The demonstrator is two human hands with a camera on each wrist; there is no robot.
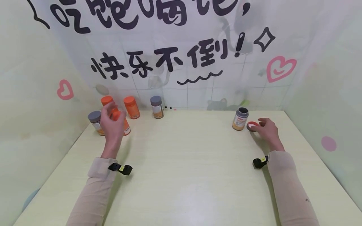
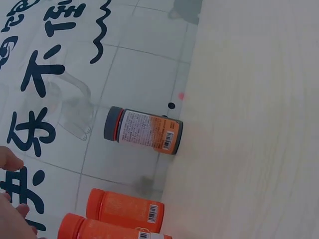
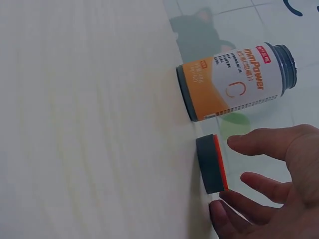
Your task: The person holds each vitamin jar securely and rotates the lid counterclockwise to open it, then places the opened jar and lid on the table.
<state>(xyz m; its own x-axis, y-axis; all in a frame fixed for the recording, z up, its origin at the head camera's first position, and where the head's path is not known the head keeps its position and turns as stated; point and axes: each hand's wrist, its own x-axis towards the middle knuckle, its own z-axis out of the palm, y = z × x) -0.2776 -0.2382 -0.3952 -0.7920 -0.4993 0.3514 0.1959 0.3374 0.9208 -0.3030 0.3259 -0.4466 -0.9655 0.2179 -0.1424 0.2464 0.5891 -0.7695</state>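
Both grips are showing a gap between thumb and fingers. The right hand (image 1: 267, 130) is holding its thumb and curved fingers well apart, pinching nothing. Just off its fingertips, a dark lid (image 3: 209, 164) is lying on the table (image 1: 186, 175), its red-rimmed open side facing up; whether a finger is touching it, the views are not making clear. Beyond the lid, to the left of this grip, an uncapped bottle (image 1: 239, 122) is standing upright, its mouth showing dark and its white-and-orange label facing the person.

The left hand (image 1: 113, 124) is bending its fingers, the thumb sitting apart from them, and no held thing is showing in that grip. Right behind it, seen from the head, a front orange bottle (image 1: 127, 128) is standing partly hidden, its cap showing through the gap; contact is remaining impossible to tell. Farther behind this grip, a rear orange bottle (image 1: 106, 100) is peeking over the fingers. To the right, a third orange bottle (image 1: 133, 110) is standing near, and a grey-capped bottle (image 1: 157, 110) is standing farther out. Just left of the grip, another grey-capped bottle (image 1: 97, 125) is standing partly covered by the hand.
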